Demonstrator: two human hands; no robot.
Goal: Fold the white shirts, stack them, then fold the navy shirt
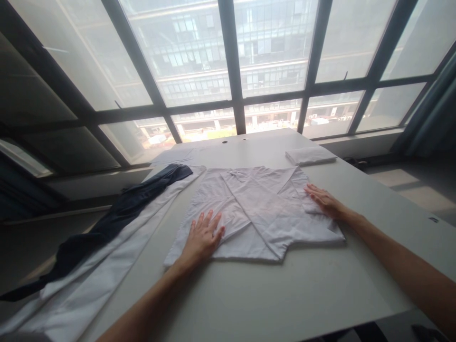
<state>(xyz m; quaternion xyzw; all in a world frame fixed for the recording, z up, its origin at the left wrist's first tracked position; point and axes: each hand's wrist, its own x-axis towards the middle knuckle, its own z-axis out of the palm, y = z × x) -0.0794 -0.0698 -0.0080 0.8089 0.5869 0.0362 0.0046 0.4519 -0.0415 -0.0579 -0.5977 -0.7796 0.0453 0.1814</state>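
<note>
A white wrap-front garment (256, 204) lies spread on the white table, its crossed front panels facing up and a small tie or knot near its far edge. Flat on its near left part rests my left hand (204, 235), fingers spread. My right hand (324, 200) lies with fingers stretched out on the garment's right side, where a sleeve or flap is folded inward. Neither hand grips anything. Small wrinkles run across the cloth around my left fingers.
Along the table's left edge hang a dark navy cloth (117, 213) and a long white cloth (117, 256). A folded white cloth (310, 155) sits at the back right of the table (228, 299). Large windows (270, 47) rise behind, with a curtain (429, 109) at right.
</note>
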